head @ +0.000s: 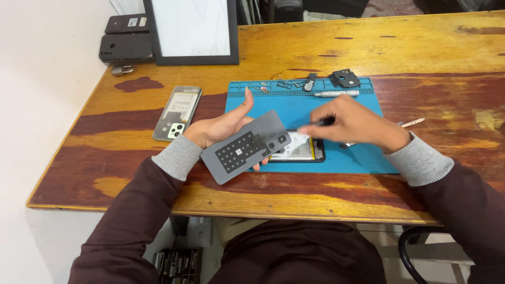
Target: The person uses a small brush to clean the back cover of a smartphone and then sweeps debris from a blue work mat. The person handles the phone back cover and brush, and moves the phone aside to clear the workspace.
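My left hand (pixel 221 126) holds a grey phone back cover (pixel 244 148), inner side up, tilted above the table's near part. Under its right edge lies an opened phone (pixel 302 150) on a blue work mat (pixel 294 108). My right hand (pixel 355 123) hovers over that phone and grips a thin dark tool (pixel 314 125) that points left toward the cover. The tool's tip is blurred.
A second phone (pixel 178 112) lies back up, left of the mat. A screwdriver (pixel 336 93) and small dark parts (pixel 344 79) sit at the mat's far edge. A framed white panel (pixel 192 29) and two dark phones (pixel 126 47) stand at the back left. A thin stick (pixel 413 122) lies to the right.
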